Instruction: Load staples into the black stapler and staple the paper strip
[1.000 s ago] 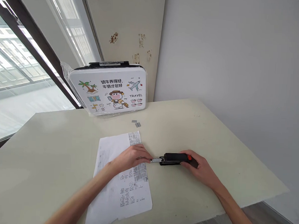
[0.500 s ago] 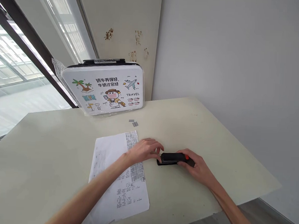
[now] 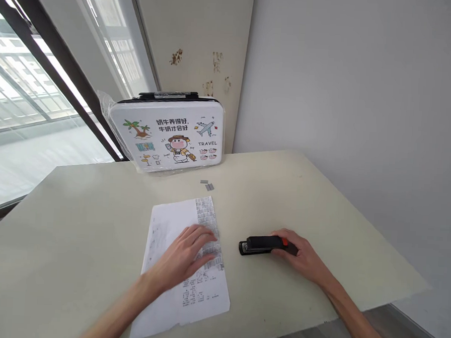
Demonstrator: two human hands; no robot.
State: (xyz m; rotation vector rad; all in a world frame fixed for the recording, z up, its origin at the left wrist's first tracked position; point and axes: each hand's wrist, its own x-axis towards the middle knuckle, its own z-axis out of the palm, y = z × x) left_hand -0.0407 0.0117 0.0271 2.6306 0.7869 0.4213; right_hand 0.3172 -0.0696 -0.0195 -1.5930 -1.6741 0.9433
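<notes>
Illustrated white case upright behind loose staple strips on table.

The desk is bare on the right and far left, so a hand can slide there. In the middle lie the paper and stapler. The case and staples block the back.

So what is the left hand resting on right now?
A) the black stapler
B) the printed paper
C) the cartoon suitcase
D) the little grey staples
B: the left hand lies flat on the printed paper, apart from the black stapler, which the right hand holds by its back end.
</notes>
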